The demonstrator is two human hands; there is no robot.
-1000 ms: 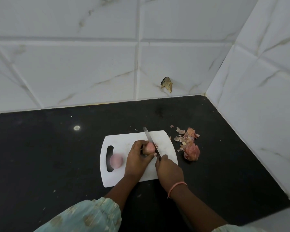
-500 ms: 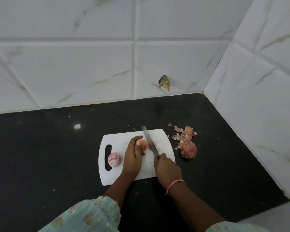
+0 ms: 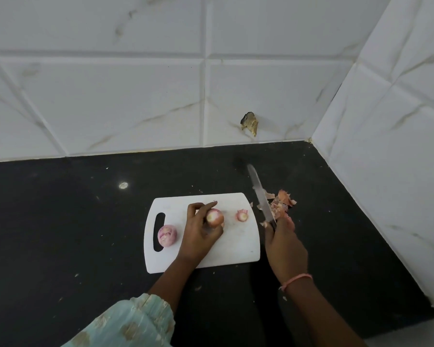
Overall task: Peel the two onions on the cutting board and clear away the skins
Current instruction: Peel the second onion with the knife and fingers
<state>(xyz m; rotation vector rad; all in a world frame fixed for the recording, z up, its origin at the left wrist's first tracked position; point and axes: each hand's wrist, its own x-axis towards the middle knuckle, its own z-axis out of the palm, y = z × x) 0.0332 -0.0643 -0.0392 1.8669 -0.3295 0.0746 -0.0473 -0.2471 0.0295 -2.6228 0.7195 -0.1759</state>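
Holding one onion (image 3: 214,217) on the white cutting board (image 3: 238,242), the left hand (image 3: 201,232) has its fingers curled round it. Its end is cut off, and the small cut end (image 3: 242,216) lies just beside it on the board. The skin looks mostly still on. The other onion (image 3: 167,235) sits near the board's handle hole and looks peeled. The right hand (image 3: 285,242) grips a knife (image 3: 261,196), off the board, over the pile of skins (image 3: 281,202) on the black counter (image 3: 60,221). Peeling one onion and clearing skins is left.
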